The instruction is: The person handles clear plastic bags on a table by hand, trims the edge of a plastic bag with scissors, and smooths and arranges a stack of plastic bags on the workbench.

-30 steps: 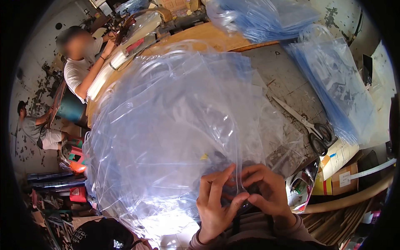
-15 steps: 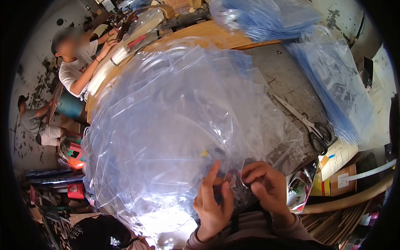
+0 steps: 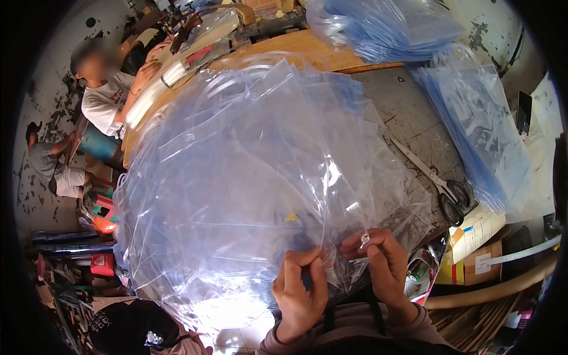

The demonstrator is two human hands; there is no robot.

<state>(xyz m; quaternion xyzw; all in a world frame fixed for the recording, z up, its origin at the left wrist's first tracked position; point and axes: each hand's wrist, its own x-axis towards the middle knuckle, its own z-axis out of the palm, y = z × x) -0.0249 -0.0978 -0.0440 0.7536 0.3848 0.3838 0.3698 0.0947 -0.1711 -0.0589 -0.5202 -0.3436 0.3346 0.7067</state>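
A large spread of clear plastic sheets or bags (image 3: 236, 177) covers the table in front of me. At its near edge, my left hand (image 3: 302, 287) pinches the plastic between thumb and forefinger. To the right of it, my right hand (image 3: 384, 269) has thumb and fingers closed on a small shiny clear bit of plastic (image 3: 365, 239). Folds of clear film hang between both hands. A small yellow mark (image 3: 291, 217) shows through the sheets just above my left hand.
Open-bladed scissors (image 3: 438, 183) lie on the right, beside a stack of bluish plastic bags (image 3: 473, 124). Another stack (image 3: 384, 29) is at the back. A person (image 3: 106, 94) sits at the left; a black cap (image 3: 133, 328) shows at lower left. A cardboard box (image 3: 482, 266) stands at right.
My hands have moved apart from the seam they pinched together. My right hand has turned and now shows the shiny bit of plastic. The co-worker's arms have shifted.
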